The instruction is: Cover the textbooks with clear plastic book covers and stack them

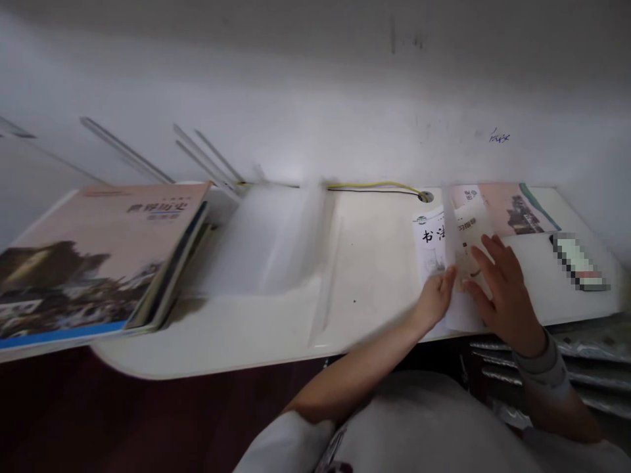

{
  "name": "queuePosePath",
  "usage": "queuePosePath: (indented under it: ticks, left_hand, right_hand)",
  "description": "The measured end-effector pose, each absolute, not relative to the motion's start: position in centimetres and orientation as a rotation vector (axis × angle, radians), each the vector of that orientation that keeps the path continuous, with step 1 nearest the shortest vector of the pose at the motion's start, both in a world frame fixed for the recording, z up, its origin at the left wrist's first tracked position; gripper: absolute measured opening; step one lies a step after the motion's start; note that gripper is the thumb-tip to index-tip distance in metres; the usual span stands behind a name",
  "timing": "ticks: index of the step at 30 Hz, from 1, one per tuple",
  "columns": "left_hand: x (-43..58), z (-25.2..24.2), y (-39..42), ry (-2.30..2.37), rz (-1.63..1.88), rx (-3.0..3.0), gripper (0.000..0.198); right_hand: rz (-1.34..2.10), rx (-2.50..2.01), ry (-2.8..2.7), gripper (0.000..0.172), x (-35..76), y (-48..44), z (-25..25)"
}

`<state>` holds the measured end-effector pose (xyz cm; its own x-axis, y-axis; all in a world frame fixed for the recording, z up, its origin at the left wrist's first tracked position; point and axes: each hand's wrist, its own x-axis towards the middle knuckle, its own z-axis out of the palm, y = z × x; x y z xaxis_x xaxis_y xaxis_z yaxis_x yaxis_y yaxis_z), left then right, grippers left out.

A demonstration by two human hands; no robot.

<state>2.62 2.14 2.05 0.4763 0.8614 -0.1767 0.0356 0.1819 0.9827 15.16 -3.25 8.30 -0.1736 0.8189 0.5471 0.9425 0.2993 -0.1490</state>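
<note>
A white calligraphy booklet (431,240) with the large title 书法 lies open at the right of the white desk (374,263), and its pages stand partly lifted. My left hand (434,299) pinches the booklet's upright pages (461,263) from the left side. My right hand (505,292) grips those pages from the right, with its fingers spread across them. A pink textbook (517,210) lies under and behind the booklet, partly hidden. A thick world history textbook (98,259) rests at the desk's left end, overhanging its edge.
A motion-blurred translucent sheet (266,243) stands at the desk's middle. A yellow and black cable (374,188) runs along the back edge into a grommet hole (424,196). A pixelated object (579,263) lies at the right. Metal fins (542,368) sit below the desk.
</note>
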Motion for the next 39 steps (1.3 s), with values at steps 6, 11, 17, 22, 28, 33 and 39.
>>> queuePosePath:
  ticks: [6, 11, 17, 22, 28, 33, 39]
  left_hand:
    - [0.9, 2.2, 3.1, 0.904, 0.698, 1.557, 0.048]
    - [-6.0, 1.5, 4.7, 1.297, 0.763, 2.153, 0.061]
    - [-12.3, -1.1, 5.0, 1.7, 0.331, 2.568, 0.073]
    - [-12.6, -1.4, 4.6, 1.734, 0.391, 2.597, 0.064]
    - [-12.7, -1.5, 4.7, 1.733, 0.58, 2.543, 0.039]
    - [-13.1, -1.1, 4.8, 1.69, 0.734, 2.411, 0.031]
    - [-13.0, -0.7, 4.8, 1.693, 0.803, 2.324, 0.032]
  right_hand:
    - [-0.201, -1.607, -2.316, 0.05, 15.3, -1.5, 6.9]
    - [0.051, -1.597, -2.475, 0.057, 14.7, 0.9, 3.5]
    - [0.011, -1.565, -2.48, 0.05, 10.0, 1.6, 2.4]
    - [-0.089, -1.605, -2.504, 0.047, 6.6, 2.2, 2.3]
    - [-0.112, -1.599, -2.534, 0.043, 5.6, 2.5, 2.0]
    - [-0.094, -1.599, -2.54, 0.043, 5.6, 2.6, 1.6]
    - [-0.096, -1.58, -2.554, 0.043, 4.5, 2.3, 1.4]
